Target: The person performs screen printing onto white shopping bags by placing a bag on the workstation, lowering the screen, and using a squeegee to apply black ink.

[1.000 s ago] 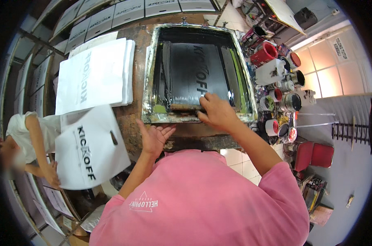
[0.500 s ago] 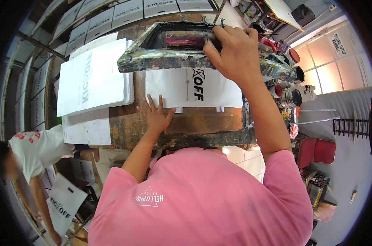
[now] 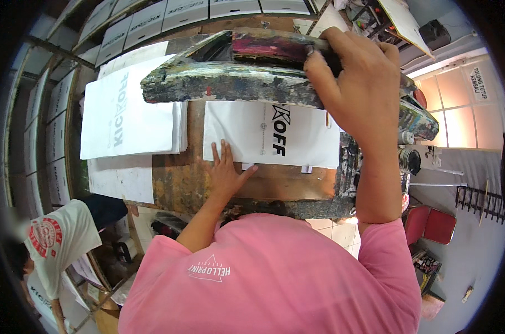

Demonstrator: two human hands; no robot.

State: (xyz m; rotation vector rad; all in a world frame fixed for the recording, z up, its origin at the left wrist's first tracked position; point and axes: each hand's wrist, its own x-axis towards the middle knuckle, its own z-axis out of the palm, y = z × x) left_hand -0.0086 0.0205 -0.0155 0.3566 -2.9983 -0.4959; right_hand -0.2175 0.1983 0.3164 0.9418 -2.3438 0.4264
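My right hand (image 3: 358, 83) is closed over a paint-stained screen-printing frame (image 3: 230, 80), holding it tilted up above the table. Inside the frame, a reddish squeegee (image 3: 269, 45) touches my thumb; the fingers' far side is partly hidden. Under the raised frame a white printed bag (image 3: 238, 128) with black lettering lies flat, its far part covered from view. My left hand (image 3: 226, 175) has its fingers spread, the tips resting on the bag's near left edge and the thumb over the board.
A thick stack of white printed bags (image 3: 127, 114) stands left on the worktable (image 3: 177, 189). Racks with printed bags (image 3: 144, 28) line the back and left. A co-worker (image 3: 69, 234) bends at the lower left. Jars (image 3: 410, 160) and a red chair (image 3: 430, 217) are at right.
The frame has come up higher and nearer with my right hand. My left hand has shifted right onto the bag's edge. The co-worker has bent lower toward the rack.
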